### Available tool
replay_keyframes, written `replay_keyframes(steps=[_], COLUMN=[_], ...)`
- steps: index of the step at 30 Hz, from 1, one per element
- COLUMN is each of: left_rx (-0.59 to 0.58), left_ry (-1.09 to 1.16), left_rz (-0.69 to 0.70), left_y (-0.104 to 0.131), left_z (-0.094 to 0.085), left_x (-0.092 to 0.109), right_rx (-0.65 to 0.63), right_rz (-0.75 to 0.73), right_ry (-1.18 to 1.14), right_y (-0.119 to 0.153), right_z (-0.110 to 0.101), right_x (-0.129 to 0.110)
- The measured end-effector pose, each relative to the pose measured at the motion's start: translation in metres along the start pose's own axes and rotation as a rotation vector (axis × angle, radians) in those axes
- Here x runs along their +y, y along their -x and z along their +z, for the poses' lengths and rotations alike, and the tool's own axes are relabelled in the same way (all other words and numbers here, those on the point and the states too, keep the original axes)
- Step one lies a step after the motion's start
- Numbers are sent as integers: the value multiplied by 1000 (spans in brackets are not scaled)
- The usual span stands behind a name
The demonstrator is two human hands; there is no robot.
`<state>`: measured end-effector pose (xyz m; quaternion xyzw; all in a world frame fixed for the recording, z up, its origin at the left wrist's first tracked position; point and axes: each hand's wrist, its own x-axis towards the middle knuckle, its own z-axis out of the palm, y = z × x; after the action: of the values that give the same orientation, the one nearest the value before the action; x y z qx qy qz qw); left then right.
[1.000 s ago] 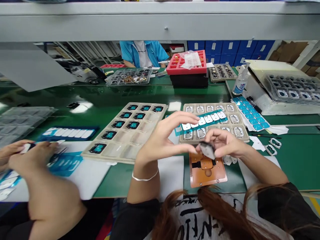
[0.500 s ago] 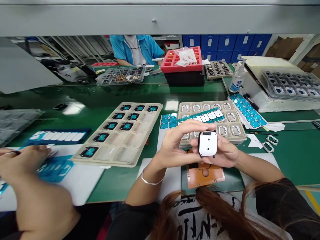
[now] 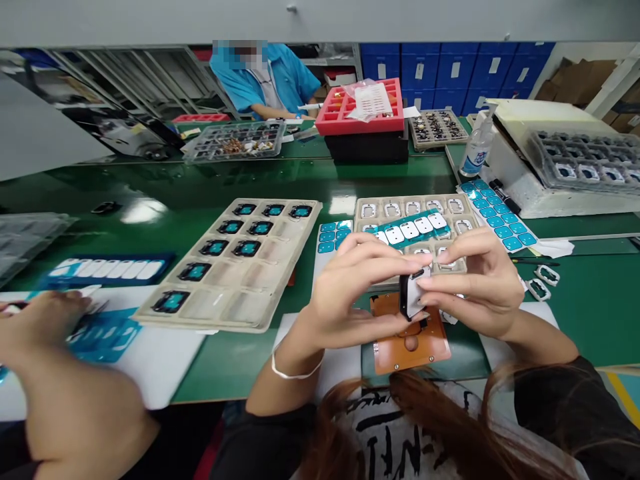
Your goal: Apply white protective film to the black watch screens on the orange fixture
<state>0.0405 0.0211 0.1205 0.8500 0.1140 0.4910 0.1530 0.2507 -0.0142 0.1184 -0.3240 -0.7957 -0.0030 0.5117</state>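
Observation:
A small square part [image 3: 413,295], black along its edge with a white face, stands tilted almost edge-on between my hands. My left hand [image 3: 343,293] pinches its top and bottom edges between fingers and thumb. Fingertips of my right hand [image 3: 487,283] press on the white face from the other side. Below lies an orange fixture plate [image 3: 413,353]. Behind my hands, a teal strip with white stickers [image 3: 409,231] rests across a beige tray [image 3: 359,217] of white frames, partly hidden by my fingers.
To the left, another beige tray [image 3: 255,308] holds black frames with teal centres. A co-worker's hand [image 3: 47,320] works over teal sheets at far left. Loose white frames [image 3: 539,289], a pump bottle [image 3: 477,148] and teal sticker sheets [image 3: 500,217] lie to the right.
The part has turned from facing me to nearly edge-on. My right hand has moved from behind it to the right, its fingertips now on the white face.

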Motion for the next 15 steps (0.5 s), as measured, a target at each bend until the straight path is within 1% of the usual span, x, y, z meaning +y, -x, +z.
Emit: replay_keyframes(steps=[2,4,7,10,13,15], left_rx=[1,1,-12,-46,-90,-99], left_ry=[-29,-52,-61,-55,-71,-96], left_rz=[-5,-16,-27,-21,5,17], left_y=[0,0,0,-1,-3,-5], left_z=[1,1,1,1,0,0], left_x=[0,1,1,2,3,4], right_rx=[69,95,41,25,27,21], right_rz=[-92,-97,6,102,143,146], right_ry=[25,15,-76,-175,-223,-226], right_y=[-2,-2,-1,0,-1,-1], right_z=[1,4,6,7,6,6], right_x=[0,0,2,2,2,1])
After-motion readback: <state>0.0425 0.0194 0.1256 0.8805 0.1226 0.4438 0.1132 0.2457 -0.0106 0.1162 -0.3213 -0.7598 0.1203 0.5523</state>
